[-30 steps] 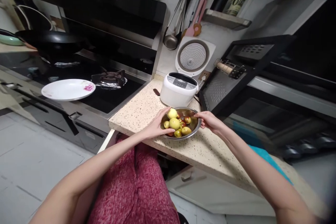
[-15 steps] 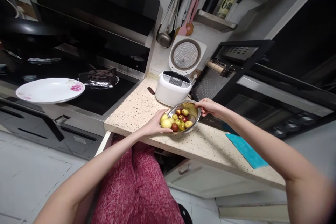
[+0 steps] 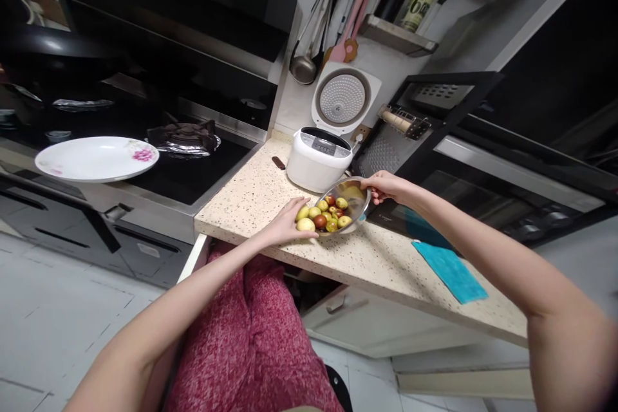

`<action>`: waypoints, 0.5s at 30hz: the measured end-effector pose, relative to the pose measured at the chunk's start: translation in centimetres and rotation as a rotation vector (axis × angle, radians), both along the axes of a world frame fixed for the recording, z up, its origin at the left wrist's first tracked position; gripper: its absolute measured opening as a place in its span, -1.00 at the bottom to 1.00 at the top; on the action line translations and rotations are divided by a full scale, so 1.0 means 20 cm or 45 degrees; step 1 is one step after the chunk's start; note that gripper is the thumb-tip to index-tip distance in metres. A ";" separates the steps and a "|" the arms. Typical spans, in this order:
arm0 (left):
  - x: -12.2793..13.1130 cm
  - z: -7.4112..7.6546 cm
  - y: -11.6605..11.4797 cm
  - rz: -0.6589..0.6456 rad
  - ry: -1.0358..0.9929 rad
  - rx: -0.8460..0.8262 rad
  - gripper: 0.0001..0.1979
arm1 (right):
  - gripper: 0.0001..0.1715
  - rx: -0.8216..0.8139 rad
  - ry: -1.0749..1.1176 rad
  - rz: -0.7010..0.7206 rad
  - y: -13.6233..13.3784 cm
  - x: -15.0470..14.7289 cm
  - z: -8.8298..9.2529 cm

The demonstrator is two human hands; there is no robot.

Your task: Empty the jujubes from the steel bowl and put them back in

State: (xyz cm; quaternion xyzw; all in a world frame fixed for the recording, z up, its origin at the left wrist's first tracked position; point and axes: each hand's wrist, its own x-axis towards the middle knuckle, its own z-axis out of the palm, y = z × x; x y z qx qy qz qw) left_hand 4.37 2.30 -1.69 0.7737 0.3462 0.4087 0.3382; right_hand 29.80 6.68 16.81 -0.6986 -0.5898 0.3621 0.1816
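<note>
My right grip pinches the raised rim of a tilted steel bowl on the counter. My left grip, fingers spread, cups its low edge, touching loose round fruits. I judge the metal stiff and slick, best held by the rim.

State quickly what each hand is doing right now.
Left hand: open, cupped against the fruit.
Right hand: closed on the bowl rim.

Arms outstretched, left grip cupped, right grip pinched tight.
</note>
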 end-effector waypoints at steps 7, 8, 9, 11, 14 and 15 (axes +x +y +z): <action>0.00 -0.02 0.02 0.062 0.018 0.024 -0.08 | -0.59 0.028 -0.041 -0.060 0.04 0.02 0.02; 0.00 -0.03 0.03 0.080 0.018 0.026 -0.10 | -0.58 0.033 -0.044 -0.066 0.04 0.03 0.03; 0.01 -0.04 0.04 0.099 0.017 0.028 -0.13 | -0.58 0.038 -0.047 -0.072 0.04 0.03 0.03; 0.02 -0.05 0.05 0.143 0.014 0.034 -0.19 | -0.55 0.046 -0.056 -0.080 0.04 0.03 0.04; 0.03 -0.06 0.06 0.195 0.023 0.041 -0.27 | -0.54 0.058 -0.076 -0.086 0.05 0.03 0.05; 0.03 -0.05 0.06 0.202 0.031 0.041 -0.28 | -0.54 0.062 -0.083 -0.087 0.05 0.02 0.05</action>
